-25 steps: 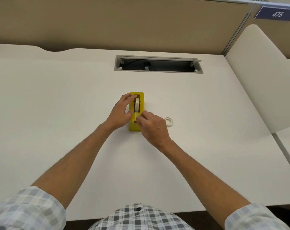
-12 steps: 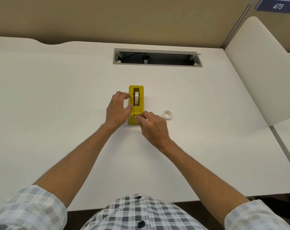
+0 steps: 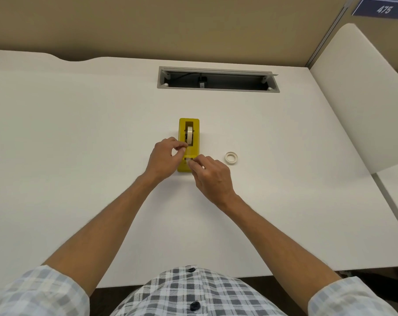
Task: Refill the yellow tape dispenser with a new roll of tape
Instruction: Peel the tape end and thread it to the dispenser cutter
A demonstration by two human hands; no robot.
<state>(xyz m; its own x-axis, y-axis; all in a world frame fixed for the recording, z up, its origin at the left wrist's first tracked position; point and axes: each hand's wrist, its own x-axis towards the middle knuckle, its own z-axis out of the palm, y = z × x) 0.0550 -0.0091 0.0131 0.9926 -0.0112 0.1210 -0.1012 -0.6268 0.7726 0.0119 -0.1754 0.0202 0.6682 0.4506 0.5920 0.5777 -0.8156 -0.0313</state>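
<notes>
The yellow tape dispenser lies lengthwise on the white desk, with a cream tape roll seated upright in its slot. My left hand rests against the dispenser's left side, thumb and forefinger pinched at the near edge of the roll. My right hand pinches the tape's loose end at the cutter on the dispenser's near end. A small empty tape core lies flat on the desk to the right of the dispenser.
An open cable tray is cut into the desk behind the dispenser. A beige partition wall runs along the back. A white side panel closes off the right, under a sign reading 475.
My left hand slid from the top of the roll down to its near edge and pinched. My right hand stayed at the cutter end. The camera tilted slightly.
</notes>
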